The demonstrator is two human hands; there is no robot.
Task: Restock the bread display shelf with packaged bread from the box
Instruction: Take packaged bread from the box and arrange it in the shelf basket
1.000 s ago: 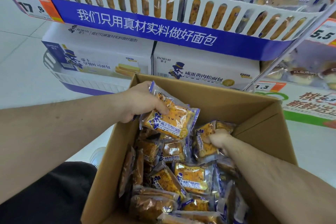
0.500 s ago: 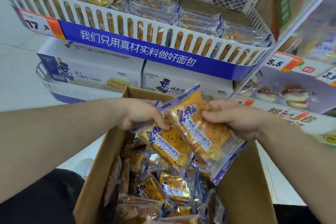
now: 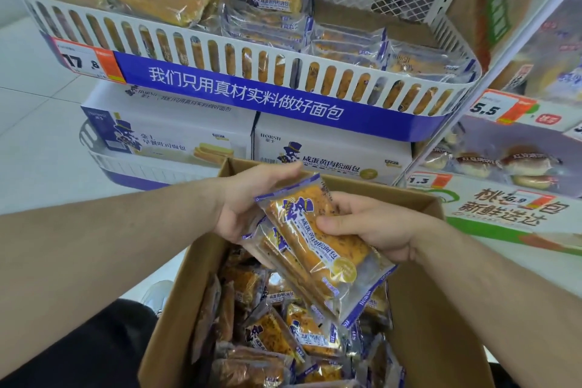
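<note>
Your right hand [image 3: 374, 230] grips the top bread pack [image 3: 318, 246], thumb across its front. Your left hand [image 3: 248, 201] curls round a 2nd pack [image 3: 267, 246] tucked under it. Both packs sit above the open box [image 3: 419, 309], below the shelf [image 3: 252, 72].

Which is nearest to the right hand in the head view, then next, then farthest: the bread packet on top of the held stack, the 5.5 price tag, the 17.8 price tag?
1. Bread packet: held in the right hand.
2. 5.5 price tag: up on the right shelf edge.
3. 17.8 price tag: far upper left, on the basket rim.
</note>
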